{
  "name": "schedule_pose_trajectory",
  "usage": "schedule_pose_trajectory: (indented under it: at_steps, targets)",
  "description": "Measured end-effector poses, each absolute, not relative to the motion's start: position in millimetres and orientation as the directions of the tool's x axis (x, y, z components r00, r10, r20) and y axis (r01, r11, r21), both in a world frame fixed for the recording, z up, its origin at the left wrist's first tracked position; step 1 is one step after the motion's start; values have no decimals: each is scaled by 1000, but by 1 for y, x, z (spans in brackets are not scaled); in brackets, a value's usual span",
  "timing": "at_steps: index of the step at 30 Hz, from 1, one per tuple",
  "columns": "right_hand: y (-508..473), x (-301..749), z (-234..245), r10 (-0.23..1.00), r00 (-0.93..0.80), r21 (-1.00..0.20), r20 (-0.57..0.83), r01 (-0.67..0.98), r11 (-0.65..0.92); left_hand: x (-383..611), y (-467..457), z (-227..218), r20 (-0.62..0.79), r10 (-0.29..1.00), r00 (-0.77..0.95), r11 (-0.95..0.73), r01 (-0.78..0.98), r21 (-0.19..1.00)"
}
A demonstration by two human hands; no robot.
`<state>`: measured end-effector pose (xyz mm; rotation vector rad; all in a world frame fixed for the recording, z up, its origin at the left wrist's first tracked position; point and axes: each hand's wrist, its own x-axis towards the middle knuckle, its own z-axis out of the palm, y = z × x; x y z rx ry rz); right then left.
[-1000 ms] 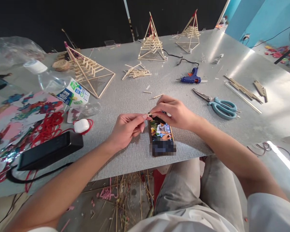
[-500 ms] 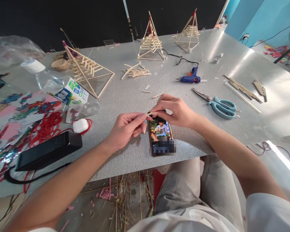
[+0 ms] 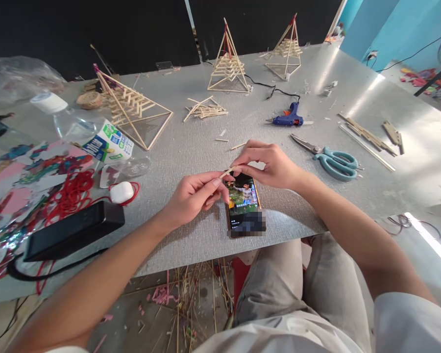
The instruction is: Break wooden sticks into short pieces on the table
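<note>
A short pale wooden stick (image 3: 227, 172) spans the gap between my two hands. My left hand (image 3: 196, 196) pinches its near end between thumb and forefinger, while my right hand (image 3: 266, 163) pinches the far end. Both hold it just above a phone (image 3: 244, 201) that lies on the table with a lit picture on its screen. Another stick (image 3: 238, 146) rests just beyond my right fingers. Farther back is a loose pile of sticks (image 3: 208, 109). A blue glue gun (image 3: 288, 116) and scissors with light blue handles (image 3: 336, 159) lie to the right of my right hand.
Stick pyramids (image 3: 226, 68) stand along the back of the grey table (image 3: 161, 250). At left are a tilted plastic bottle (image 3: 103, 139), red cord (image 3: 73, 189), a white case (image 3: 121, 192) and a black box-shaped device (image 3: 75, 230). Flat wooden strips (image 3: 367, 135) lie at right.
More of the stick shows between my fingertips, as my hands have drawn slightly apart. The picture on the phone screen has changed.
</note>
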<state>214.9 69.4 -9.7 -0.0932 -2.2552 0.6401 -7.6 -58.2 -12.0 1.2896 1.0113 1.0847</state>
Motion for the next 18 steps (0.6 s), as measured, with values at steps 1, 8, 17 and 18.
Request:
schedule_pose_trajectory:
  at_steps: [1, 8, 17, 18]
  targets:
    - [70, 215, -10, 262, -695, -474, 670, -127, 872, -8, -58, -12, 22, 978, 210, -7, -69, 998]
    - [69, 216, -8, 219, -689, -423, 691, -140, 895, -9, -58, -12, 8, 983, 183, 10, -97, 995]
    - [64, 214, -7, 170, -745, -415, 645, -155, 896, -8, -56, -10, -42, 982, 183, 48, -28, 998]
    - [64, 214, -8, 172, -750, -421, 639, -153, 894, -8, -56, -10, -51, 981, 189, 58, -33, 998]
